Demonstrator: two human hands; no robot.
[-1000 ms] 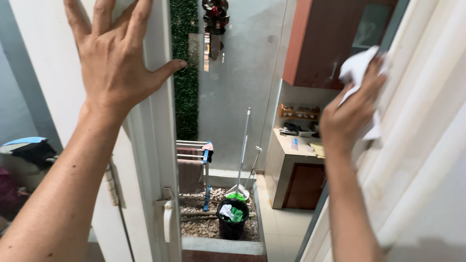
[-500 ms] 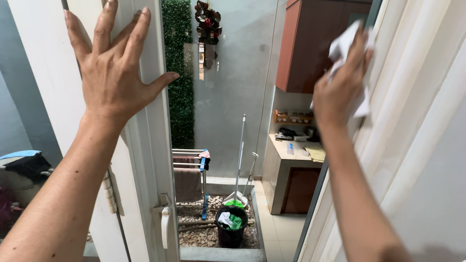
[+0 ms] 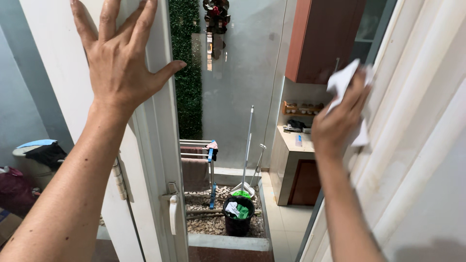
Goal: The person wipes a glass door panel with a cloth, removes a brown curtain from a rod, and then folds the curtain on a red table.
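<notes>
Nearest: left hand (image 3: 119, 68) flat and spread on the white window sash (image 3: 155, 145), palm pressed to the frame, thumb hooked round its inner edge. Fingers apart, nothing held; it bears on the sash rather than gripping it.

Right hand (image 3: 340, 121) raised against the white ribbed frame (image 3: 412, 136) on the right, its grip closed round a crumpled white cloth (image 3: 342, 80). Cloth bunches above the knuckles, and a corner hangs out below the hand against the frame. It sits between palm and frame, touching both as far as can be seen.

Handling, as a judgement: cloth looks soft, light, limp; it will fold to the ribs and grooves and carries no weight of its own. Best held wadded in the palm with fingers over the top, as now; loose corners may drag or slip free. Sash looks stiff and smooth, and its hinge (image 3: 119, 177) suggests it would swing, so a flat palm steadies it better than fingertips. White latch handle (image 3: 173, 221) lower on the sash, untouched.

Farther, below through the opening: drying rack (image 3: 196, 160) with towels, black bucket (image 3: 238, 216) on pebbles, mop (image 3: 245, 155) leaning on the wall, a surface (image 3: 293, 143) with small items, brown cupboard (image 3: 323, 41) above.
</notes>
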